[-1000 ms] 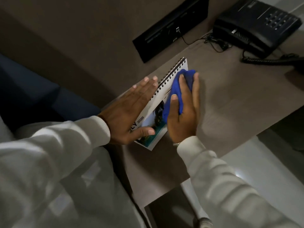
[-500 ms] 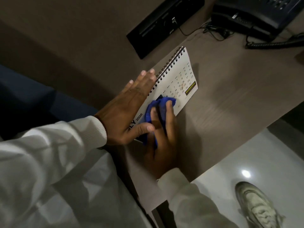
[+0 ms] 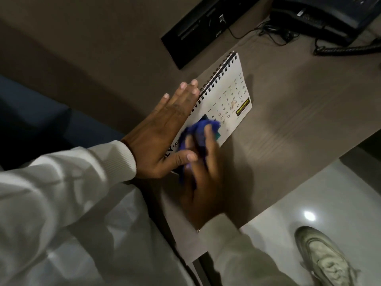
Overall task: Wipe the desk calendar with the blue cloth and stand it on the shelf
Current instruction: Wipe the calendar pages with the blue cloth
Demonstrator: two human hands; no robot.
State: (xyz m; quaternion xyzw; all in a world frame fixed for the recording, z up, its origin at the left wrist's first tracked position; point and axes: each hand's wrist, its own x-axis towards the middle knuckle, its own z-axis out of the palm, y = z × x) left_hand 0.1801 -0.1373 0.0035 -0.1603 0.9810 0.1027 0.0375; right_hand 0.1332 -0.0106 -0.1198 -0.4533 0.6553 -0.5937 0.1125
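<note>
The white spiral-bound desk calendar lies flat on the brown desk, its July page with a date grid facing up. My left hand rests flat, fingers spread, on the calendar's left edge and binding, pinning it down. My right hand presses the crumpled blue cloth onto the lower half of the page; the hand is blurred. The cloth hides the picture part of the page.
A black desk phone with a coiled cord sits at the back right. A black socket panel is set in the wall behind the calendar. The desk's front edge runs diagonally; pale floor and a shoe lie below.
My right hand with the cloth slid from the top of the page down toward me, uncovering the date grid. The left hand stayed flat on the calendar.
</note>
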